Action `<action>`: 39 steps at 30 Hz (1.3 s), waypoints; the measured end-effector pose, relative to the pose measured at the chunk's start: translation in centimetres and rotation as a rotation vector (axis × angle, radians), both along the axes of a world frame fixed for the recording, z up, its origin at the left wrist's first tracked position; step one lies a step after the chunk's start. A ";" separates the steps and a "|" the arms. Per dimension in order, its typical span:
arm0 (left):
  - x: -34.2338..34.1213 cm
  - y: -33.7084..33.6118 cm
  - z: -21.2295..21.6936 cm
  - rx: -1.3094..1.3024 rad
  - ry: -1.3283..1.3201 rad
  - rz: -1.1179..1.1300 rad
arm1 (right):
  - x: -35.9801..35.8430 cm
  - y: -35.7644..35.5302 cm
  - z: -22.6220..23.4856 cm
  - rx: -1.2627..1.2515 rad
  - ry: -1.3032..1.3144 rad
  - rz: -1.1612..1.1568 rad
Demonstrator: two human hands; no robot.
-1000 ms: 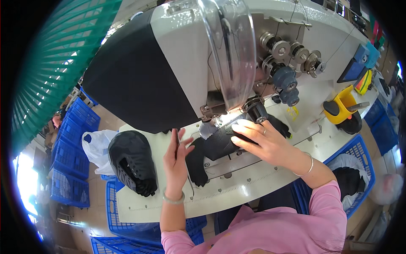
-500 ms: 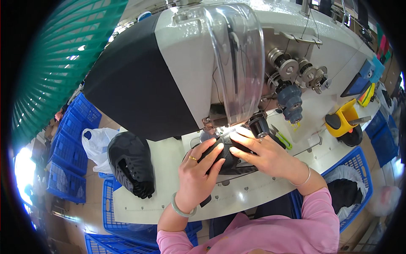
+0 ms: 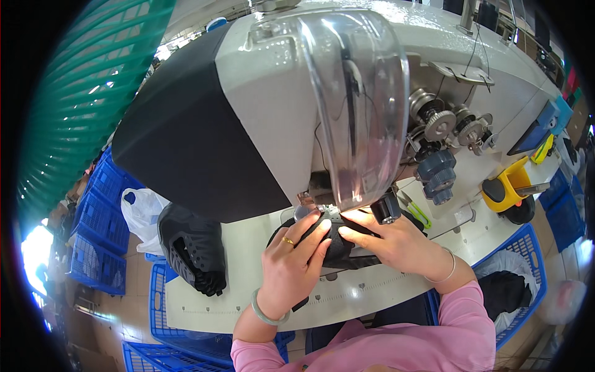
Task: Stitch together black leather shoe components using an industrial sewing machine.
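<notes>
The left hand (image 3: 294, 257) and right hand (image 3: 393, 245) rest fingertips on black cloth (image 3: 338, 247) lying crosswise between them, at the sewing machine (image 3: 266, 111); whether they pinch, I cannot tell

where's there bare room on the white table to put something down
Bare: the white tabletop between the dark shoe and the left hand, plus a strip along its near edge, toward the right hand. Crowded: under the sewing machine, where both hands lie on the black piece.
</notes>
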State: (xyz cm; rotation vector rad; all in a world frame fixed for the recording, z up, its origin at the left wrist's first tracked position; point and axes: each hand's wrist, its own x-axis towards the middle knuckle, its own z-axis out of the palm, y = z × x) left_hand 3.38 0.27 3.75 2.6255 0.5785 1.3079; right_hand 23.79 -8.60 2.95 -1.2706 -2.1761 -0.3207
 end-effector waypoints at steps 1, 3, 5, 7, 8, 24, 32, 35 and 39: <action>0.0 0.1 0.0 0.018 -0.003 0.000 | 0.0 0.0 0.1 -0.013 -0.006 -0.017; 0.1 0.1 0.1 0.023 -0.004 0.001 | -0.2 0.0 0.1 0.002 -0.004 -0.036; 0.2 0.3 0.1 0.028 -0.005 -0.002 | -0.2 0.2 0.1 0.017 -0.001 -0.059; 0.2 0.5 0.3 0.030 0.015 -0.011 | -0.2 0.5 0.0 0.021 0.074 -0.034; 0.2 0.6 0.3 0.031 0.016 -0.011 | -0.2 0.5 -0.1 0.021 0.075 -0.034; 1.1 -0.4 -0.3 0.123 0.073 0.127 | 1.2 1.4 -0.7 -0.006 0.114 0.012; 0.3 0.1 0.7 0.082 0.057 0.075 | 1.1 2.0 -0.1 0.185 -0.053 0.066; -0.2 0.5 0.8 -0.096 0.004 -0.009 | 1.0 1.6 0.1 0.113 -0.048 0.040; -0.5 0.7 1.0 -0.368 -0.170 -0.127 | 0.8 1.7 0.3 0.139 -0.057 0.046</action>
